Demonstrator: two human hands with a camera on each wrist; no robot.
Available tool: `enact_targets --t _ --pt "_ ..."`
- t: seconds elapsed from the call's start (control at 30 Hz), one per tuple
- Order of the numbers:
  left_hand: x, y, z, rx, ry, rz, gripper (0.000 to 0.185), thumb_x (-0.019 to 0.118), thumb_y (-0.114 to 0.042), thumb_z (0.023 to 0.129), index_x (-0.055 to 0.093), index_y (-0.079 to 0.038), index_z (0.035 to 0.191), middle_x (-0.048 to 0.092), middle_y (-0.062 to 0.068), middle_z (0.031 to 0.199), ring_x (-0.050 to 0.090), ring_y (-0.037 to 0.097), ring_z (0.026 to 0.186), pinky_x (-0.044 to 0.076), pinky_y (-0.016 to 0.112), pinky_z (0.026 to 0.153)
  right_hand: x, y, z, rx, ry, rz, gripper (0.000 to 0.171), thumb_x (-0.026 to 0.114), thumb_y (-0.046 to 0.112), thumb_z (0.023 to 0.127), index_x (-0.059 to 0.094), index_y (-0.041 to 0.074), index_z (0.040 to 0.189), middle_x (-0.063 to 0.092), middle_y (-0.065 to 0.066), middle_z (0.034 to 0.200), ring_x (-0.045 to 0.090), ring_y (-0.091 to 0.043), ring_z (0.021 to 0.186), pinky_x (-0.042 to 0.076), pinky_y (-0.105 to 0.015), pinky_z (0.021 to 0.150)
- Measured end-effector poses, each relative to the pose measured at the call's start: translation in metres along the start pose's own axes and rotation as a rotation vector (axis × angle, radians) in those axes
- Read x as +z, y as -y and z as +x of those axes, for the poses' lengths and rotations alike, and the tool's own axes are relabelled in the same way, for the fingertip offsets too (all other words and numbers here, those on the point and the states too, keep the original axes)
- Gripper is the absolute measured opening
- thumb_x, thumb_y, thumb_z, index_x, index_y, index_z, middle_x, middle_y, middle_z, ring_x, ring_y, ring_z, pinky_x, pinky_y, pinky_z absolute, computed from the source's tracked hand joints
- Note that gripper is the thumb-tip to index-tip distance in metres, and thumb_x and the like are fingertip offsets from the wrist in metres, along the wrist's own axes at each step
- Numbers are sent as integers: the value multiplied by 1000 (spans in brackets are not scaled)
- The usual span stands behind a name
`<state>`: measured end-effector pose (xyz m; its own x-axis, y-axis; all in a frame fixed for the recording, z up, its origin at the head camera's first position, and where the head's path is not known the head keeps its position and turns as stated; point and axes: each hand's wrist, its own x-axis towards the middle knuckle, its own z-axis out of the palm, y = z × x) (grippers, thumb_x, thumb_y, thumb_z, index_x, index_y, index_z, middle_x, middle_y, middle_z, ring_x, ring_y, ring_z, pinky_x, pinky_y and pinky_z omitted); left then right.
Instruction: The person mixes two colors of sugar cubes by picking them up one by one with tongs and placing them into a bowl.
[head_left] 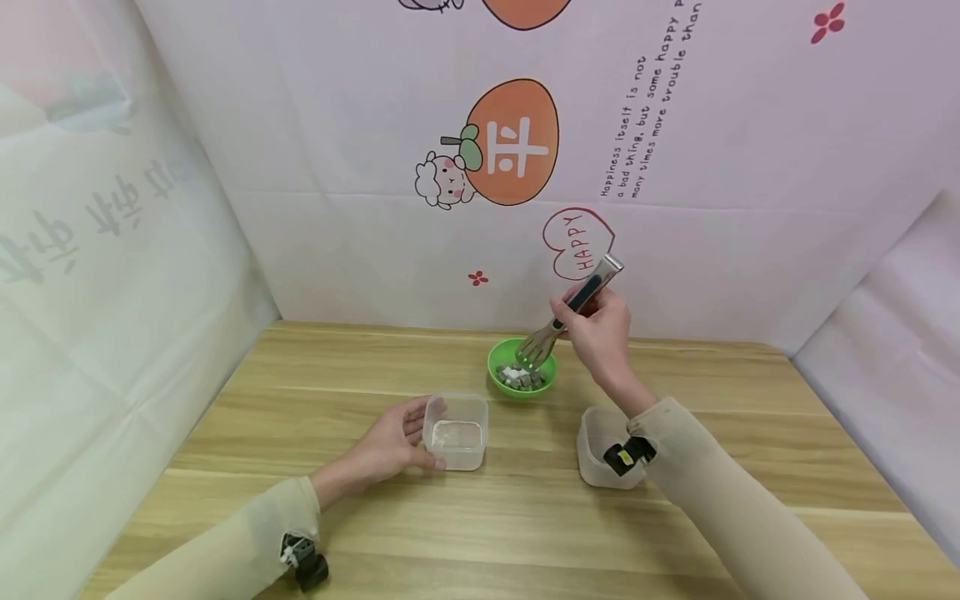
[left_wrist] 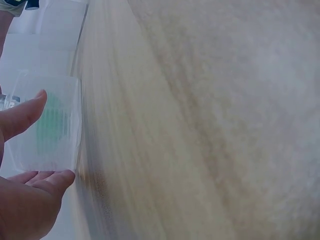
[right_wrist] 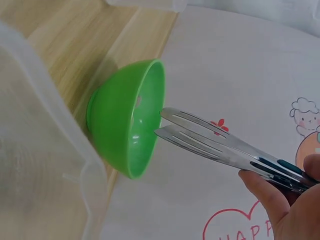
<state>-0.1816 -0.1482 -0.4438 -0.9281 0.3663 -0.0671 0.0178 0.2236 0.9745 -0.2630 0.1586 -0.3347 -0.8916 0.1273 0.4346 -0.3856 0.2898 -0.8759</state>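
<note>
Only the head view shows grey cubes [head_left: 521, 377] in the green bowl [head_left: 497, 359]. Right hand [head_left: 600, 329] grips tongs [head_left: 570, 312] above it; left hand [head_left: 390, 442], fingers relaxed, steadies a clear tub [head_left: 455, 433].

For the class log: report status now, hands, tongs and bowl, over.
Right hand grips tongs, tips over green bowl of small grey pieces. Left hand steadies clear container. Second container under right forearm. Nothing blocking.
</note>
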Motion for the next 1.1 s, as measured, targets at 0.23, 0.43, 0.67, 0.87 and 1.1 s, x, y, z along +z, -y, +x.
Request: enact_targets --t 0.23,0.43,0.67,0.87,1.1 --pt "-1 -1 -2 -19 -24 14 103 92 4 73 34 7 159 42 26 160 42 45 146 39 46 120 -2 20 -18 -38 81 46 19 77 11 97 65 -3 95 67 -17 83 69 -25 71 67 -36 62" --pt "-2 0 -3 -18 -34 33 104 93 3 72 34 8 159 42 27 159 44 46 144 40 47 119 -6 31 -35 -71 153 -7 18 78 13 97 67 -2 96 69 -15 83 68 -24 71 67 -35 63" --pt "-1 -2 -1 -19 -19 48 105 92 3 73 33 8 159 42 26 160 44 44 145 39 47 120 -12 37 -49 -95 218 -91 17 77 18 99 70 3 95 70 -10 82 66 -24 72 59 -26 59" --pt "-1 -4 0 -8 0 80 104 92 1 75 31 10 159 43 27 159 44 45 144 39 48 120 -16 39 -57 -106 263 -143 20 74 24 101 71 5 98 71 -7 85 65 -24 75 53 -28 59" --pt "0 -5 1 4 13 83 104 92 3 75 30 12 158 43 28 159 44 45 144 39 47 120 -18 43 -63 -102 301 -189 25 77 28 99 71 10 115 70 -4 89 65 -21 80 52 -30 62"
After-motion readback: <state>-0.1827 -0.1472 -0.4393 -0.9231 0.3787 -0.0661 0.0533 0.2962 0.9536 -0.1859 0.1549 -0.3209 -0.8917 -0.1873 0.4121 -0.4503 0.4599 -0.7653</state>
